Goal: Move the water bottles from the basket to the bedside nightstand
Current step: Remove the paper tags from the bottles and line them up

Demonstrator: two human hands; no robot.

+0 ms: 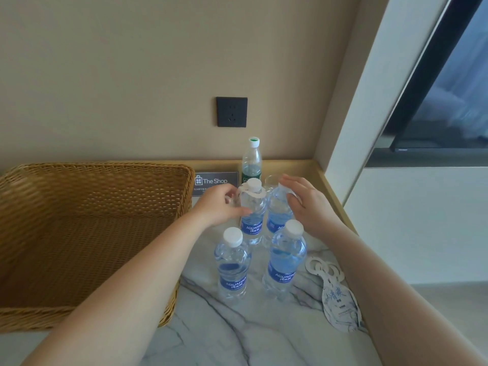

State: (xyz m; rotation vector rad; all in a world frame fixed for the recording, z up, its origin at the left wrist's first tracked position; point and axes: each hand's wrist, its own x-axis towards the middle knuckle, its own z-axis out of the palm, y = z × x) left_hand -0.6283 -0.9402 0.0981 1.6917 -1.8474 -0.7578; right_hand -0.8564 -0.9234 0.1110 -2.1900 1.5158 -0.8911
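The woven basket (87, 233) takes up the whole left side of the marble nightstand top (211, 326), and no bottles show inside it. To the right, past the wooden edging, a dark screen (449, 101) hangs on the far wall.

Four blue-labelled water bottles stand upright on the marble just right of the basket, in two rows. The near left bottle (232, 265) and near right bottle (285, 262) stand alone, close together but apart. Behind them the far left bottle (252, 215) wears a white paper tag around its neck, and the left hand (219, 204) curls round its shoulder, thumb across the front. The far right bottle (277, 210) has the right hand (309, 204) at its top; the fingers lie fairly straight against the cap area, and I cannot tell whether they actually close on it.

Further back against the wall stands a green-labelled bottle (251, 161), with a dark sign (215, 182) reading "The Shop" to its left. A black wall socket (231, 112) sits above them. At the near right edge lies a loose paper neck tag (335, 291), flat on the marble.
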